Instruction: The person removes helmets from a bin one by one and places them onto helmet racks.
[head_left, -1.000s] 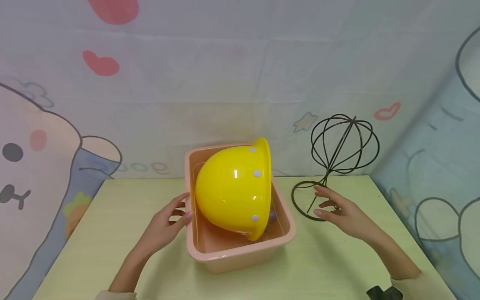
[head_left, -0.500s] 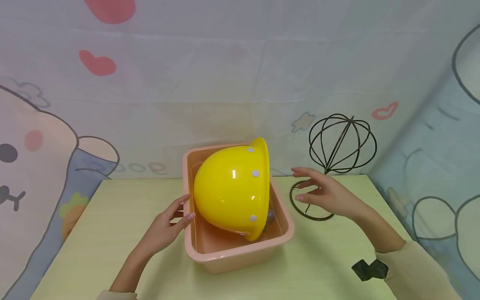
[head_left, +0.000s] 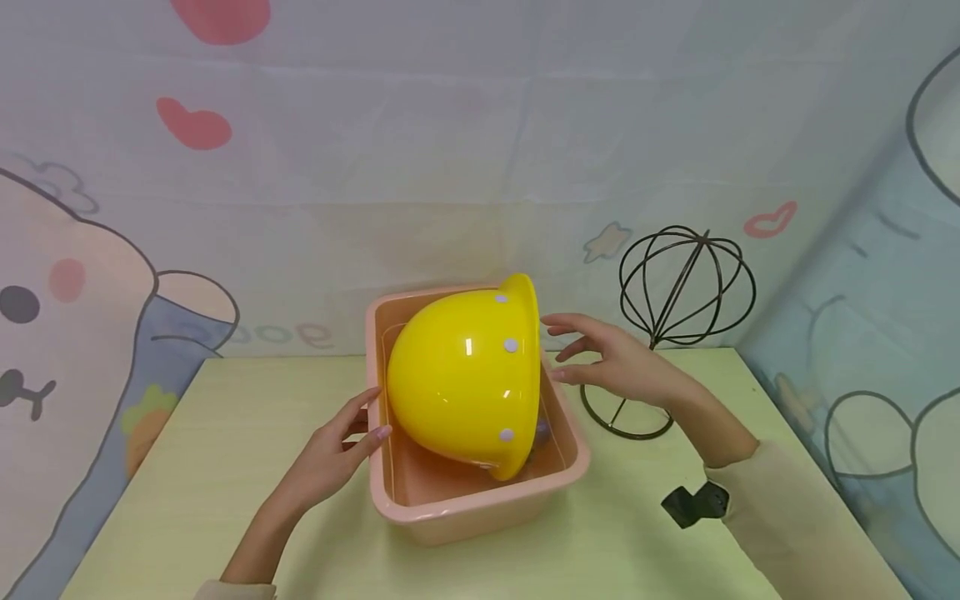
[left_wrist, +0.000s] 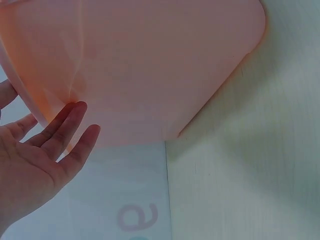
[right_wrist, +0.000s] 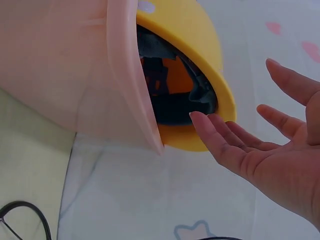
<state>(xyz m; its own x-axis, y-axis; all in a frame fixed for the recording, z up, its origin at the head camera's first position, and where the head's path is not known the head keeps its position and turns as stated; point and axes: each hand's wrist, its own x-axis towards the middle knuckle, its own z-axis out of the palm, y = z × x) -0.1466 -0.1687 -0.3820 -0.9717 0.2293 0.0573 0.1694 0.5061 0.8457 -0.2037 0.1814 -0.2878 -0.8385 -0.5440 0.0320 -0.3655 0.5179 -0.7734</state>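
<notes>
Brings the right hand (head_left: 615, 358), loose and empty, from the stand (head_left: 678, 287) to beside the helmet (head_left: 457, 383), apparently within reach, and touches the tub (head_left: 480, 525) with the left hand (head_left: 330, 458), unclenched.

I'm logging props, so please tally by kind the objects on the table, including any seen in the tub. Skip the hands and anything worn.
Tub: 1
Helmet: 1
Wire stand: 1
Total: 3, counting only what shows; the helmet hides part of the tub's inside.
</notes>
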